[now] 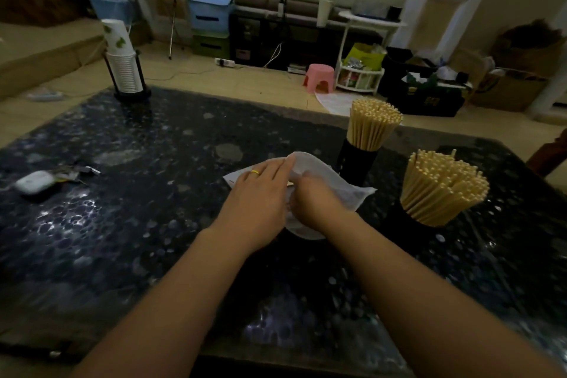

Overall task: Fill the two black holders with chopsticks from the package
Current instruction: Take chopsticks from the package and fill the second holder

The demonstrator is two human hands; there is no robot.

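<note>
bare forearms, gold ring (255, 172) on L hand (256, 193)

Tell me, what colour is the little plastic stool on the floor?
Pink; the small plastic stool shows in the head view.
</note>
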